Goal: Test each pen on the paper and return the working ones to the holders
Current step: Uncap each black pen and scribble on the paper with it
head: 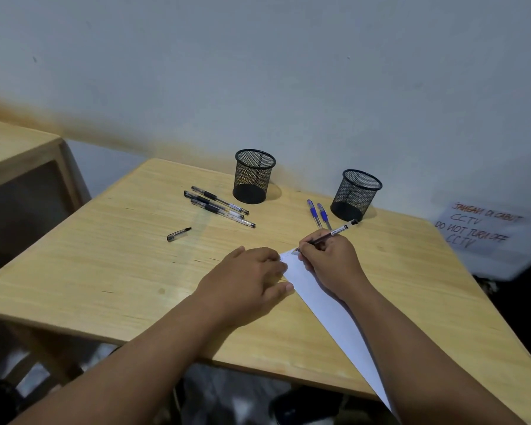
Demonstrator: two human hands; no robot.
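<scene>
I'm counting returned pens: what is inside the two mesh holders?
Through the mesh, both the left holder and the right holder look empty, with no pen sticking out above either rim. The solid black bases hide whatever might lie at the very bottom.

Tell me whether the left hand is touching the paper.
Touching. The head view shows the left hand with its fingertips pressed flat on the paper's left edge.

Office or classroom, 2 wooden desks (111,271), taped CCTV notice (482,231), plain wall (258,72)
</scene>
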